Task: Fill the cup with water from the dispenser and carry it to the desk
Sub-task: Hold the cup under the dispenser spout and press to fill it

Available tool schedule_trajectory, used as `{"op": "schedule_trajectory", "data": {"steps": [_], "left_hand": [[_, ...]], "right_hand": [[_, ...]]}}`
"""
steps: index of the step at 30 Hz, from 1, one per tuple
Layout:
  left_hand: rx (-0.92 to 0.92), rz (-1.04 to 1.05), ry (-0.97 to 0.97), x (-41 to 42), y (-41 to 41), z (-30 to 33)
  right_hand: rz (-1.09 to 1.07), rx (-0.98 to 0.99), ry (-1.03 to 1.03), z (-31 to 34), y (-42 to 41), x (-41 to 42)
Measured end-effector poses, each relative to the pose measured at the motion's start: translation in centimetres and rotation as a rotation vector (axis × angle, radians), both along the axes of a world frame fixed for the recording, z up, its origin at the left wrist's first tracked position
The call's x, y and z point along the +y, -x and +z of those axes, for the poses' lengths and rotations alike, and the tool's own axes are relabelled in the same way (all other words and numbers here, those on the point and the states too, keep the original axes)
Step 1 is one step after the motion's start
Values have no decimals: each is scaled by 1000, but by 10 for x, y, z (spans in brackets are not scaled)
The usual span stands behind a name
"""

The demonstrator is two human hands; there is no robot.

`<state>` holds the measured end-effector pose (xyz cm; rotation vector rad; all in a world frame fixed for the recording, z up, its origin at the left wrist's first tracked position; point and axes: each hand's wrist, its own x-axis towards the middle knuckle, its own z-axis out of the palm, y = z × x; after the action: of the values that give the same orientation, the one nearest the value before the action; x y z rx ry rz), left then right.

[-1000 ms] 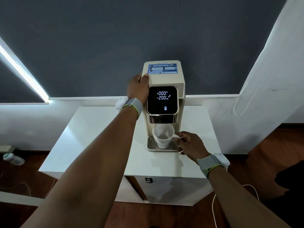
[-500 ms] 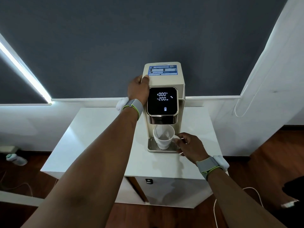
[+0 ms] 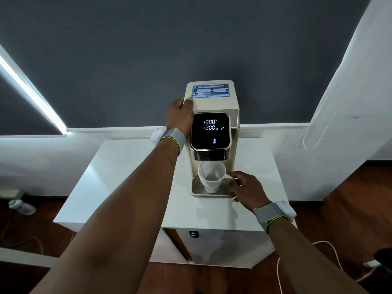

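A cream water dispenser (image 3: 214, 102) with a lit black display stands on a white cabinet (image 3: 118, 177). A white cup (image 3: 210, 181) sits upright on the dispenser's metal drip tray (image 3: 196, 185), under the spout. A thin stream of water runs into the cup, which holds a little water. My right hand (image 3: 246, 187) grips the cup's handle from the right. My left hand (image 3: 179, 115) rests on the dispenser's upper left edge, thumb on top.
A dark grey blind covers the wall behind the dispenser. A white bottle (image 3: 22, 206) lies on the wooden floor at the left. A white cable (image 3: 280, 268) trails over the floor at the lower right. The cabinet has an open niche below.
Both hands hold their places. The view has shifted slightly, and water keeps running into the cup.
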<state>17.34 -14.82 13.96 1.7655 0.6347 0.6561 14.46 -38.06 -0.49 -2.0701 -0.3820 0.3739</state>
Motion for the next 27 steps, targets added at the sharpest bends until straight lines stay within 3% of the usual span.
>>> {"op": "schedule_trajectory", "data": {"steps": [27], "left_hand": [[-3,-6,-7,-1,1,2]], "right_hand": [[5,11,0,-1,0,-1]]}}
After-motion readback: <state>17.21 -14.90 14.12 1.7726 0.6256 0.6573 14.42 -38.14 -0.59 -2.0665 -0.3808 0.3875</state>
